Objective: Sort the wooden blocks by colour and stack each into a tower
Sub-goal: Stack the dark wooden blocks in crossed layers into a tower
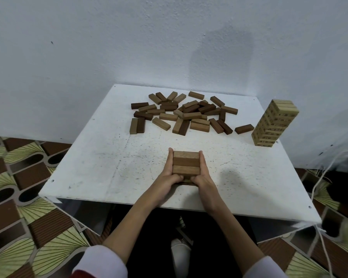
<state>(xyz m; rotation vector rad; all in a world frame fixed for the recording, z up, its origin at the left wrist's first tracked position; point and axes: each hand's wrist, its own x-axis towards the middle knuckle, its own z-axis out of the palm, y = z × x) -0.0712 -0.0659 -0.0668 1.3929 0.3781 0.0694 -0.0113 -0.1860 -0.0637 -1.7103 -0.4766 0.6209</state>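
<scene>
A short stack of mid-brown blocks (pixel 186 164) was clasped between the left hand (pixel 170 173) and right hand (pixel 202 173), apparently squaring its sides, near the tabletop's (pixel 109 167) front edge. Unsorted blocks (pixel 185 113) were scattered behind; a finished pale tower (pixel 274 123) stood right.

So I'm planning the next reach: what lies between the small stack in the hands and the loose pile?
Head view: only bare white table between the small stack and the loose pile.
</scene>
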